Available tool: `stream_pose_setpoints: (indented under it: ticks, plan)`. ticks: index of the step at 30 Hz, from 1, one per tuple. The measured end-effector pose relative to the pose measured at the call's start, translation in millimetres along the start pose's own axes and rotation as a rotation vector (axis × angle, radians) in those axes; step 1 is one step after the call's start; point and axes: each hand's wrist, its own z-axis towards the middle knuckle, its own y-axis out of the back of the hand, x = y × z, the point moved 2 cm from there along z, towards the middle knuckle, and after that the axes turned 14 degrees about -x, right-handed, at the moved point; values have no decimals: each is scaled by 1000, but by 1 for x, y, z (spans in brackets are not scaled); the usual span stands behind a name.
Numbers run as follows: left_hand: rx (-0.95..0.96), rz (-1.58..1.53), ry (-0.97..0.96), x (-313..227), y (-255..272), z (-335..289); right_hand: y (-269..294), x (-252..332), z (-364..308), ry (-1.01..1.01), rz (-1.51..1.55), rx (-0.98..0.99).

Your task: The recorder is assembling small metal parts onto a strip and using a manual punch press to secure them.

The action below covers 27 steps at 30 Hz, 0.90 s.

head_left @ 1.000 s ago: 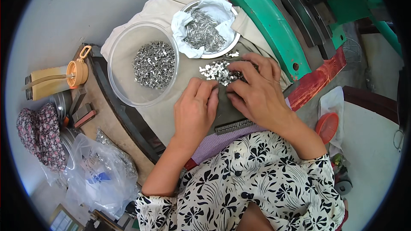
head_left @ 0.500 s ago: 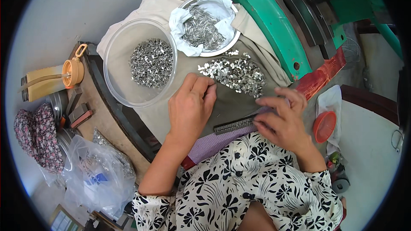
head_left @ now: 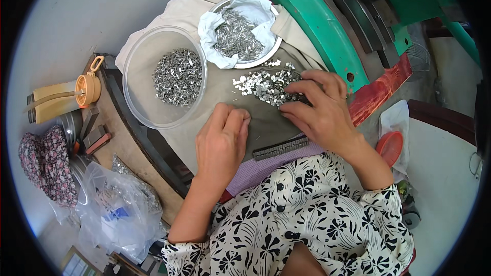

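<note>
**Right hand back on the scattered metal pieces**

Since the earlier frame, our right hand [head_left: 319, 110] has moved forward again onto the loose pile of small metal pieces [head_left: 263, 84]. Nearest us, our left hand [head_left: 222, 143] rests loosely curled on the cloth-covered counter [head_left: 225, 84], holding nothing visible. The pile lies ahead and right, under the right fingertips, spreading leftward. Beyond stand a clear tub [head_left: 135, 84] and a lined bowl [head_left: 212, 25].

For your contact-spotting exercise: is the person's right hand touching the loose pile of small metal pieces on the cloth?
Touching. The head view shows the right hand with its fingertips resting on the edge of the pile of metal pieces.
</note>
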Motion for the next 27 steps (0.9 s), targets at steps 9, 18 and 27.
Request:
stream_pose_setpoints:
  ticks: [9, 18, 27]
  plan:
    - [39, -208, 41, -19, 5, -16, -8, 5, 16, 83, 124, 60]
    - [149, -256, -82, -34, -18, -31, -7, -3, 18, 109, 177, 155]
    - [134, -177, -174, -41, -36, -35, -9, -4, 9, 6, 158, 98]
